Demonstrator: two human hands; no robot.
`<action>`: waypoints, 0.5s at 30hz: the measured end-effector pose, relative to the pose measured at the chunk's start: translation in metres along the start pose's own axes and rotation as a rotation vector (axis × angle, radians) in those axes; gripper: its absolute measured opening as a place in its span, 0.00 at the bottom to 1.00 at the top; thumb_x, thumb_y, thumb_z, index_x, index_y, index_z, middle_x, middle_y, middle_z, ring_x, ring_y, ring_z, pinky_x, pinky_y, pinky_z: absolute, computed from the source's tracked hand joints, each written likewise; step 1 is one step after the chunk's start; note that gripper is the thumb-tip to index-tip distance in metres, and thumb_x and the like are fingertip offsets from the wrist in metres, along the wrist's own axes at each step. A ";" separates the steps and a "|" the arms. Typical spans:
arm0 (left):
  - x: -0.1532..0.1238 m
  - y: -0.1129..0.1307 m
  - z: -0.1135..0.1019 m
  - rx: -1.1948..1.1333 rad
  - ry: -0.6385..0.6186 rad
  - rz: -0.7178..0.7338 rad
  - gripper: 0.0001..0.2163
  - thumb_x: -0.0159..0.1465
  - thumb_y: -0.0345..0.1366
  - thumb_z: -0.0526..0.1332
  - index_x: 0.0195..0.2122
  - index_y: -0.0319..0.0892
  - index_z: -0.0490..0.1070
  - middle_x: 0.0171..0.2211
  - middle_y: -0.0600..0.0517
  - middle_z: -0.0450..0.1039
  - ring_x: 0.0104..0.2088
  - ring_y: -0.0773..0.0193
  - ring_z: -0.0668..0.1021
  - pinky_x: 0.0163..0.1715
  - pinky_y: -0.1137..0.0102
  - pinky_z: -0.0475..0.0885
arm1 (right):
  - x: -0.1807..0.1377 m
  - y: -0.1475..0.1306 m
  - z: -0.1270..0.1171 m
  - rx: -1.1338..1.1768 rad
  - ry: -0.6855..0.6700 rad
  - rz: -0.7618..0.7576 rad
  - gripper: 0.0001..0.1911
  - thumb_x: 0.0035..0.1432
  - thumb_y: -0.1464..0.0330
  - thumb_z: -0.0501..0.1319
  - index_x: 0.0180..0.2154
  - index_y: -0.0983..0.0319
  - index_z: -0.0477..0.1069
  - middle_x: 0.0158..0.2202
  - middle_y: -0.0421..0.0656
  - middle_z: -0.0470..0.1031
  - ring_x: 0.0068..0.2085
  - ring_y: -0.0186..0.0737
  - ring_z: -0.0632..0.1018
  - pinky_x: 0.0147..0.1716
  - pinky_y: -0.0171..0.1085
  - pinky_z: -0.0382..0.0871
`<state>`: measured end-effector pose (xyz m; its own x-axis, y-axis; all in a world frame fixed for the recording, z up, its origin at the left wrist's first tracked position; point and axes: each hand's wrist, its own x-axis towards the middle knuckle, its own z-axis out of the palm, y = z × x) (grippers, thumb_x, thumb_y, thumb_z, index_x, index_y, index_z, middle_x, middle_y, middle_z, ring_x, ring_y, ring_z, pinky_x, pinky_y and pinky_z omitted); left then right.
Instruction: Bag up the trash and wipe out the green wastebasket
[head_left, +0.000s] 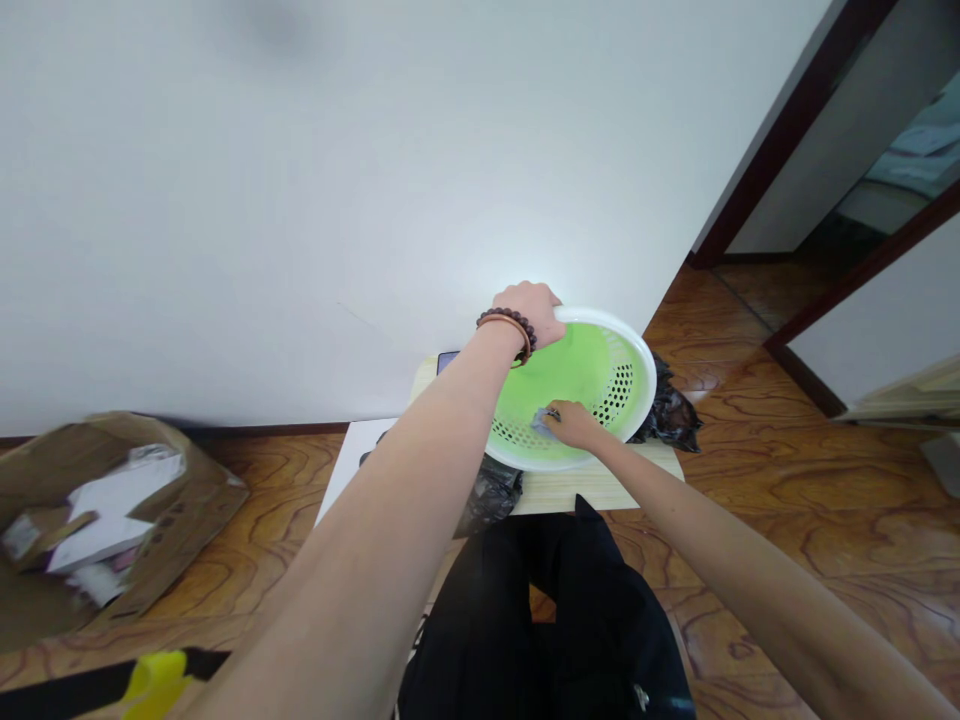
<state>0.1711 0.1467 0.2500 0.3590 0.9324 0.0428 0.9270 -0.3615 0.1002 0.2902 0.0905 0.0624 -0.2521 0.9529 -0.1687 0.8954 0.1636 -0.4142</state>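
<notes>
Green basket (pixel 574 365), white-rimmed, over the right half of the wood-grain surface (pixel 581 492); cannot tell if it rests there. Left hand (pixel 529 306) grips the rim's wall-facing side. Right hand (pixel 574 425) pinches a bunched grey cloth (pixel 541 421) inside. Black plastic bag (pixel 677 412) at the surface's right edge.
</notes>
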 end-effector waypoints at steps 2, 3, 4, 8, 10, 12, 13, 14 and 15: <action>-0.001 0.000 -0.001 -0.002 -0.005 -0.007 0.17 0.50 0.38 0.57 0.42 0.51 0.75 0.33 0.51 0.73 0.36 0.60 0.74 0.37 0.68 0.69 | 0.000 0.000 0.003 0.123 0.002 0.014 0.12 0.58 0.67 0.52 0.37 0.64 0.72 0.37 0.48 0.76 0.37 0.41 0.75 0.35 0.34 0.62; -0.001 0.000 -0.001 -0.004 -0.008 -0.009 0.17 0.50 0.38 0.57 0.42 0.51 0.75 0.33 0.51 0.73 0.36 0.60 0.74 0.37 0.68 0.69 | 0.000 0.001 0.005 0.185 0.005 0.035 0.11 0.56 0.69 0.53 0.37 0.64 0.72 0.37 0.48 0.76 0.37 0.40 0.75 0.35 0.33 0.62; -0.001 0.001 -0.002 -0.006 -0.011 -0.011 0.17 0.50 0.38 0.57 0.42 0.51 0.75 0.33 0.51 0.73 0.36 0.61 0.74 0.37 0.68 0.69 | 0.001 0.002 0.006 0.249 0.010 0.054 0.11 0.54 0.70 0.54 0.38 0.64 0.72 0.38 0.47 0.76 0.37 0.40 0.74 0.34 0.32 0.63; 0.001 0.001 -0.001 -0.012 -0.011 -0.007 0.17 0.50 0.39 0.57 0.41 0.51 0.75 0.33 0.51 0.73 0.35 0.60 0.74 0.36 0.67 0.70 | 0.000 0.006 0.008 0.490 -0.013 0.101 0.17 0.49 0.74 0.57 0.44 0.65 0.70 0.39 0.47 0.76 0.36 0.37 0.75 0.31 0.30 0.64; 0.002 0.000 0.000 -0.016 -0.002 -0.001 0.16 0.50 0.39 0.57 0.40 0.52 0.75 0.33 0.51 0.73 0.35 0.59 0.74 0.36 0.66 0.70 | -0.002 0.008 0.006 0.519 -0.051 0.103 0.18 0.48 0.73 0.58 0.44 0.66 0.69 0.39 0.46 0.76 0.35 0.37 0.75 0.30 0.30 0.64; 0.002 0.000 0.001 -0.020 0.005 0.004 0.16 0.50 0.39 0.57 0.40 0.52 0.75 0.33 0.51 0.73 0.35 0.59 0.75 0.36 0.66 0.70 | -0.004 0.010 0.005 0.448 -0.071 0.082 0.16 0.48 0.72 0.59 0.42 0.65 0.70 0.39 0.45 0.76 0.35 0.37 0.74 0.31 0.31 0.64; 0.002 -0.001 0.001 -0.022 0.004 0.003 0.16 0.50 0.38 0.57 0.40 0.52 0.75 0.33 0.51 0.73 0.35 0.59 0.74 0.36 0.66 0.70 | -0.005 0.010 0.004 0.387 -0.069 0.067 0.15 0.48 0.72 0.60 0.41 0.64 0.71 0.38 0.44 0.76 0.36 0.37 0.74 0.33 0.31 0.64; 0.001 -0.001 0.001 -0.025 0.000 0.002 0.16 0.50 0.38 0.57 0.40 0.52 0.75 0.33 0.51 0.73 0.36 0.58 0.74 0.37 0.66 0.70 | -0.007 0.009 0.003 0.316 -0.058 0.057 0.13 0.48 0.71 0.60 0.39 0.64 0.71 0.38 0.44 0.75 0.37 0.37 0.74 0.34 0.31 0.64; 0.001 -0.001 0.001 -0.027 -0.004 0.001 0.17 0.50 0.38 0.57 0.41 0.52 0.75 0.34 0.51 0.73 0.36 0.58 0.74 0.37 0.66 0.70 | -0.008 0.008 0.003 0.242 -0.040 0.054 0.12 0.49 0.71 0.59 0.39 0.64 0.71 0.38 0.44 0.75 0.38 0.38 0.73 0.35 0.32 0.63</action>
<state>0.1707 0.1481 0.2493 0.3606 0.9319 0.0384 0.9233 -0.3625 0.1267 0.2985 0.0834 0.0576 -0.2251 0.9470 -0.2294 0.7953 0.0426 -0.6048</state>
